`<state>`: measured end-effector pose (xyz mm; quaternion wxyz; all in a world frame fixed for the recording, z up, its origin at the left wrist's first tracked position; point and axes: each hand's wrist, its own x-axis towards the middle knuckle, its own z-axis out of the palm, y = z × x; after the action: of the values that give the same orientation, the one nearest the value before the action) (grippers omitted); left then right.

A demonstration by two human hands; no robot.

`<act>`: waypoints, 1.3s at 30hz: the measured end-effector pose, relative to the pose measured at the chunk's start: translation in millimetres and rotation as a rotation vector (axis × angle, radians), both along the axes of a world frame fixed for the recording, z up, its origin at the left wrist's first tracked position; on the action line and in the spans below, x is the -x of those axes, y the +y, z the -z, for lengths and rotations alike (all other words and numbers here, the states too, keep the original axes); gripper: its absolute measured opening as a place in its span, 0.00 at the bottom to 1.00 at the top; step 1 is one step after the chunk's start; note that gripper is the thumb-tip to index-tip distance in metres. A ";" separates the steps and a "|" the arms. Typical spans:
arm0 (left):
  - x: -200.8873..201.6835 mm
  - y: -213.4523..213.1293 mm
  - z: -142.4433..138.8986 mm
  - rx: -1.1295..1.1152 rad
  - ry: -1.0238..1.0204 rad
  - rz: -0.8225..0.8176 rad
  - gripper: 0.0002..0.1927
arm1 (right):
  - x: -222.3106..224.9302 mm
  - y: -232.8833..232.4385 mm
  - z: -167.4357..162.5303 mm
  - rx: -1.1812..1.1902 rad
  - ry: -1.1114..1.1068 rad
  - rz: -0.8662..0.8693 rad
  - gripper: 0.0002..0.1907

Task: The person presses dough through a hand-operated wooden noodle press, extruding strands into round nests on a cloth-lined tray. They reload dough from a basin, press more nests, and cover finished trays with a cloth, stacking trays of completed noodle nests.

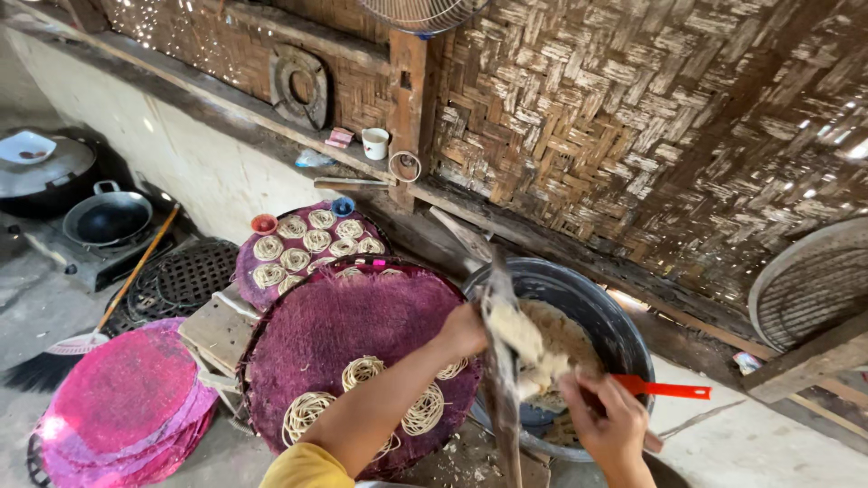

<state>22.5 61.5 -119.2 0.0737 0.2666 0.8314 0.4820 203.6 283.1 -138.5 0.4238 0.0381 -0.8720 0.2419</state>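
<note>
At the lower centre of the frame the left hand [463,331] closes around the upper part of a long wooden stick [500,380], which runs almost straight down to the bottom edge. A lump of pale noodle dough [529,348] clings to the stick between the two hands. The right hand [608,417], lower right of centre, has its fingers curled on the dough's lower end; how tight the grip is cannot be told. Just behind that hand an orange-handled tool [665,390] points right over the rim of a large dark basin [624,339] that holds more of the pale mass.

Left of the basin, under the left forearm, lies a round purple woven tray [344,330] with several noodle coils [363,370] near its lower edge. Behind it, toward the upper left, a second purple tray [271,230] is nearly full of coils. A stack of pink mats [127,398] sits in the lower left corner, a broom [63,352] beside it, and a black wok [107,220] on a stove at the left edge. A white cup [375,143] stands on the ledge of the woven bamboo wall [633,108].
</note>
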 end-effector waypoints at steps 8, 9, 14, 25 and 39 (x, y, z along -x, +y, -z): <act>47.4 -71.3 -18.7 -0.998 0.374 0.462 0.17 | -11.2 105.9 22.4 0.143 -0.985 0.540 0.22; 42.3 -80.5 -25.7 -1.102 0.101 0.543 0.20 | -2.4 94.7 24.6 0.052 -0.776 0.286 0.26; 5.6 -91.9 -64.1 -1.462 -0.398 0.850 0.29 | 25.1 -45.0 44.7 1.473 -0.655 -1.249 0.45; -8.1 -180.6 5.4 -0.465 0.316 0.507 0.28 | 35.3 -124.4 -55.2 1.583 -0.596 -1.374 0.42; -17.6 -208.9 6.9 -0.113 0.581 0.284 0.26 | 65.8 -156.1 -71.8 1.006 -0.666 -1.188 0.44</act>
<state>40.1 -147.4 -126.1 -0.1150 0.5098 0.7441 0.4161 137.8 126.9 -66.7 -0.0865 0.2235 -0.5751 0.7822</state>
